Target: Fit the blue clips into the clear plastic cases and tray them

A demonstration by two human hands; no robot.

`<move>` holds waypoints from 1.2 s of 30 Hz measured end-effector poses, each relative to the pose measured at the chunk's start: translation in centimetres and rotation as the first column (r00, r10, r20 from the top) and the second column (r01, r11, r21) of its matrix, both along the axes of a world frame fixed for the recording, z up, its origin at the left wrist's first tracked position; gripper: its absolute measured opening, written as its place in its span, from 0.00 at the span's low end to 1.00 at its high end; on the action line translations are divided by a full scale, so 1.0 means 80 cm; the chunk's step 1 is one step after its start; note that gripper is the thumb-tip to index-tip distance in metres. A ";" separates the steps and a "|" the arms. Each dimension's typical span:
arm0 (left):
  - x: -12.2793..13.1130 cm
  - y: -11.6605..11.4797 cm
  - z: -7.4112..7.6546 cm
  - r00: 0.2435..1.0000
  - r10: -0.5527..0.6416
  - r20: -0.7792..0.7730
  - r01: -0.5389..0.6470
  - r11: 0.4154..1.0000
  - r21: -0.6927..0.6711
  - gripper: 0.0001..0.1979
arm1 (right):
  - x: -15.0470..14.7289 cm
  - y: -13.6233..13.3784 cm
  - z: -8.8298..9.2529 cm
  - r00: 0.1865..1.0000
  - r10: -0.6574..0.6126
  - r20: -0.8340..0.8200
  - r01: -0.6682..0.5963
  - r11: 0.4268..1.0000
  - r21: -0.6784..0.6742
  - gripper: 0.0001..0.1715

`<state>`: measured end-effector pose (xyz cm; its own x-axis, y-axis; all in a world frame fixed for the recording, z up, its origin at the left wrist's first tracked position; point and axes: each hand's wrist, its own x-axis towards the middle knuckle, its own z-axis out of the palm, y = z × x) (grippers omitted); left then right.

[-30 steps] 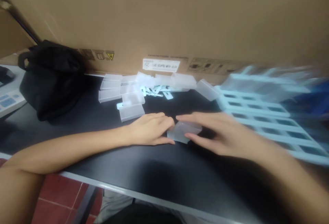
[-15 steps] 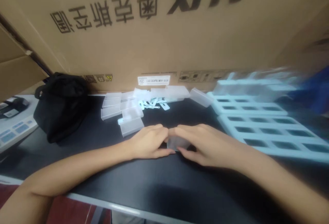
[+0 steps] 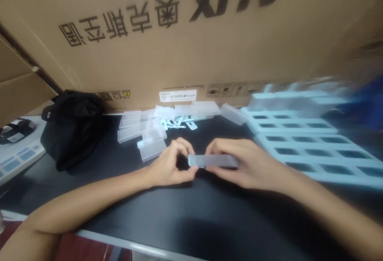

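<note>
At the lower left we see the pale edging strip [image 3: 116,243] slant down toward the bottom; from it the smooth black tabletop [image 3: 125,213] stretches back and rightward, leaving our forearms room on the near side. Our left hand [image 3: 169,165] is curled into a ring, thumb and fingertips pinched at the left end of a flat, frosted plastic case [image 3: 220,161], where a light blue tip shows. The case lies level between our hands, narrow side toward us. Our right hand [image 3: 248,165] is partly closed around its other end, thumb below and fingers above.

Farther out, a white device with blue-grey panels [image 3: 22,159] sits at far left, near a slumped black cloth bag [image 3: 72,133]. Next come loose frosted cases [image 3: 152,149], the nearest just beyond our left hand, then a pile of small light blue plastic pieces [image 3: 191,125]. A large brown cardboard box [image 3: 128,61] walls off the back. Light blue plastic racks with rectangular openings [image 3: 344,180] crowd our right forearm's far side.
</note>
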<state>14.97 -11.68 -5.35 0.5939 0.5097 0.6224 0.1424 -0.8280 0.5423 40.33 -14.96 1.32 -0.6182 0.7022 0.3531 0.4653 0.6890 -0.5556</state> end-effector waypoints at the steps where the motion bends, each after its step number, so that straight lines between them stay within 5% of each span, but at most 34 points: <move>1: 0.001 0.000 -0.002 0.996 -0.012 0.090 0.008 0.999 0.047 0.20 | -0.002 -0.001 -0.001 0.997 -0.011 -0.079 0.008 0.999 -0.035 0.09; 3: 0.003 -0.002 -0.002 0.981 -0.017 0.195 -0.005 0.994 0.109 0.18 | -0.012 -0.005 -0.004 0.979 -0.040 -0.200 0.018 0.994 -0.110 0.14; 6: 0.006 -0.013 0.001 0.989 -0.052 0.139 0.038 0.994 0.103 0.18 | -0.039 -0.015 -0.017 0.955 -0.052 -0.292 0.004 0.986 -0.165 0.18; 11: 0.004 -0.036 -0.024 0.982 -0.033 0.187 0.006 0.990 0.144 0.20 | -0.084 -0.031 -0.048 0.887 0.060 -0.458 -0.067 0.998 0.000 0.10; 15: 0.001 -0.038 -0.055 0.988 0.055 -0.147 -0.035 0.990 0.133 0.19 | -0.097 -0.035 -0.065 0.857 0.207 -0.472 -0.176 0.978 0.108 0.08; 18: -0.001 -0.025 -0.050 0.980 -0.020 -0.198 0.049 0.988 0.146 0.24 | -0.091 -0.030 -0.066 0.886 0.179 -0.428 -0.156 0.984 0.090 0.11; 21: -0.004 -0.009 -0.027 0.993 -0.104 -0.051 0.112 0.973 0.203 0.20 | -0.070 -0.014 -0.050 0.967 0.110 -0.231 -0.121 0.992 -0.034 0.08; 24: -0.006 -0.003 -0.006 0.995 -0.099 -0.025 0.102 0.966 0.237 0.16 | -0.039 0.014 -0.020 0.982 0.076 0.174 -0.062 0.994 -0.087 0.05; 26: -0.006 -0.005 -0.001 0.995 -0.046 -0.093 0.067 0.970 0.232 0.14 | -0.022 0.040 -0.003 0.928 0.026 0.373 -0.006 0.998 -0.056 0.11; 31: -0.006 -0.014 -0.002 0.966 -0.035 -0.258 0.101 0.964 0.247 0.08 | -0.028 0.106 0.008 0.798 -0.248 0.549 0.255 0.965 0.066 0.14; 36: -0.006 -0.017 -0.009 0.950 -0.069 -0.305 0.147 0.959 0.242 0.08 | -0.070 0.129 0.001 0.624 -0.307 0.719 0.274 0.947 0.167 0.16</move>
<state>14.48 -13.06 -6.08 0.8110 0.2775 0.5151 0.1634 -0.9528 0.2560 34.74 -4.61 1.40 -0.4518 0.8877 -0.0885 0.8857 0.4582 0.0749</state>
